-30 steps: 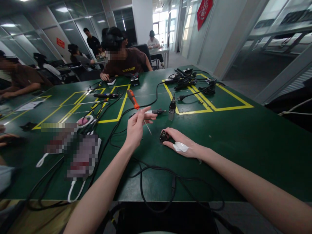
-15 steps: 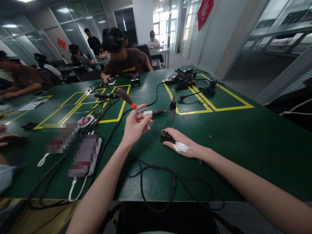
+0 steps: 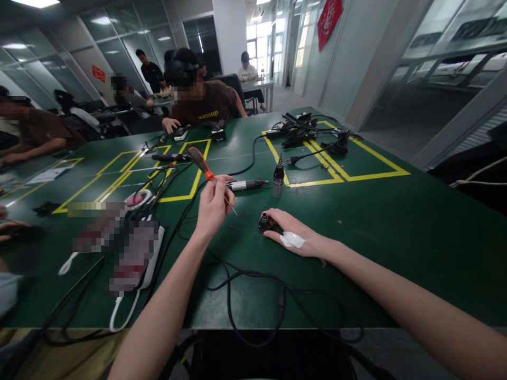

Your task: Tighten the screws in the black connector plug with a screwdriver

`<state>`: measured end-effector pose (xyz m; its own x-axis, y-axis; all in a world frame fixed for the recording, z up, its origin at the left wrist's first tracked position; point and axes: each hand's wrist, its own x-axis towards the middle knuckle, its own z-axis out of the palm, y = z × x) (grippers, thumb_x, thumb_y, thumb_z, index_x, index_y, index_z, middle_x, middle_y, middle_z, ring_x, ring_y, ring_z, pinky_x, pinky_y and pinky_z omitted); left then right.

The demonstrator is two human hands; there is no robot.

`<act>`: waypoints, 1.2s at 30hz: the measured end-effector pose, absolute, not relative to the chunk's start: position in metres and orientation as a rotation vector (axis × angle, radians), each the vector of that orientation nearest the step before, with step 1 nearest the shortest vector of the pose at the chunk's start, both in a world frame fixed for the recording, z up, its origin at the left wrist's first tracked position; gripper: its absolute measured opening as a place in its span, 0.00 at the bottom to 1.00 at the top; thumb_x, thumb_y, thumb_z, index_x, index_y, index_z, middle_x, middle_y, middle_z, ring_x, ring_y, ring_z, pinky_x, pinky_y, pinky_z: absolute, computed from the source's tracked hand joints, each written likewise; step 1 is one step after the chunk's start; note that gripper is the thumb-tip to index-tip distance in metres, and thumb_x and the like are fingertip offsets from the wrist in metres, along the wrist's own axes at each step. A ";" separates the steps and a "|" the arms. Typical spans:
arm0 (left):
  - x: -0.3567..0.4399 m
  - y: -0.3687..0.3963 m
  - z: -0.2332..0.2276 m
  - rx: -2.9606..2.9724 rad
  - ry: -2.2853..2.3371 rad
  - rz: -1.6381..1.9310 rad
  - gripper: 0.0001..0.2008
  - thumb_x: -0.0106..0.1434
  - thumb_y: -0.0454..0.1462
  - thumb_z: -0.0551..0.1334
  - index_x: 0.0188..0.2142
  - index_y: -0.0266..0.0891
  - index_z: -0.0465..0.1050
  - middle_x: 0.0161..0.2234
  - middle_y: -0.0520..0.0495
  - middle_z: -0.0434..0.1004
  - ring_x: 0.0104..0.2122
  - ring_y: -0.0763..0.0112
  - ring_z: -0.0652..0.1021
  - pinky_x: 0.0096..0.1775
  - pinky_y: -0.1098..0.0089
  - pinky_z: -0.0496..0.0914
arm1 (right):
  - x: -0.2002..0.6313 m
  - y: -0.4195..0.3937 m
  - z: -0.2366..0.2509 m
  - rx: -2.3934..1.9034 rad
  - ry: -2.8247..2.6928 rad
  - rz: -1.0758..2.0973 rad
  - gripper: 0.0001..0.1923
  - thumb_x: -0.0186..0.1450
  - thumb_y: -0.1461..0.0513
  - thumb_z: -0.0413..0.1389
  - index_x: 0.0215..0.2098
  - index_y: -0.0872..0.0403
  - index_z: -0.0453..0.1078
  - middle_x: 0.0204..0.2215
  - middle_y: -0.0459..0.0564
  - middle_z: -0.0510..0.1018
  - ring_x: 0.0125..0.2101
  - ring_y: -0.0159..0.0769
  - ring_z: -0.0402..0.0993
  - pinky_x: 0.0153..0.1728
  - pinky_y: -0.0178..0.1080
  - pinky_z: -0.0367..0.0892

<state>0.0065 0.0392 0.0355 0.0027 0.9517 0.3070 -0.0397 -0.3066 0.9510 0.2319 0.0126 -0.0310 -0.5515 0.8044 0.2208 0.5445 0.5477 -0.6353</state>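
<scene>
Since a moment ago our left hand (image 3: 214, 205) has dropped a little and curled tighter, so the screwdriver (image 3: 203, 166) now leans with its orange-and-black handle up and to the left, and its thin shaft pokes out down and to the right past our fingers. That hand is closed around the tool near where handle meets shaft, raised off the green table (image 3: 396, 227).

Our right hand (image 3: 291, 236) hasn't budged. It lies flat-ish on the table with the fingertips pinched on a small black connector (image 3: 264, 222) (some round plug part, hard to tell more), which sits on the tabletop at the left end of that hand. There's a white patch stuck on the back of it.

So the screwdriver tip hangs just left of and above the connector, near it but not touching, with the two hands close together.

Just behind our hands lie a silver-and-black pen-like tool (image 3: 245, 184) and an upright black plug (image 3: 278, 178). Black cables (image 3: 237, 274) loop across the near edge of the table. A person in a brown shirt (image 3: 202, 103) sits at the far side.
</scene>
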 end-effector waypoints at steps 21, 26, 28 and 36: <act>0.009 0.031 0.039 1.449 0.907 1.326 0.24 0.69 0.61 0.61 0.42 0.44 0.63 0.17 0.60 0.72 0.11 0.78 0.66 0.16 0.78 0.58 | 0.232 0.013 -0.034 -1.065 -2.285 0.670 0.15 0.72 0.61 0.60 0.56 0.51 0.69 0.47 0.57 0.80 0.47 0.49 0.77 0.53 0.54 0.74; 0.019 0.027 0.029 1.397 0.816 1.222 0.24 0.67 0.59 0.63 0.40 0.42 0.66 0.19 0.57 0.74 0.13 0.77 0.70 0.17 0.77 0.61 | 0.233 0.015 -0.038 -1.048 -2.286 0.641 0.15 0.72 0.60 0.61 0.56 0.51 0.69 0.46 0.55 0.79 0.45 0.48 0.77 0.51 0.53 0.75; 0.023 0.025 0.026 1.402 0.802 1.204 0.23 0.68 0.59 0.63 0.40 0.42 0.66 0.19 0.58 0.73 0.13 0.78 0.69 0.17 0.78 0.61 | 0.233 0.015 -0.039 -1.050 -2.291 0.631 0.14 0.72 0.59 0.60 0.55 0.51 0.69 0.45 0.55 0.79 0.45 0.48 0.76 0.51 0.53 0.75; 0.027 0.024 0.023 1.437 0.761 1.241 0.23 0.70 0.59 0.61 0.42 0.42 0.64 0.22 0.59 0.72 0.16 0.78 0.69 0.21 0.76 0.64 | 0.234 0.016 -0.038 -1.056 -2.293 0.671 0.15 0.72 0.60 0.61 0.56 0.52 0.69 0.48 0.57 0.80 0.47 0.49 0.77 0.52 0.54 0.74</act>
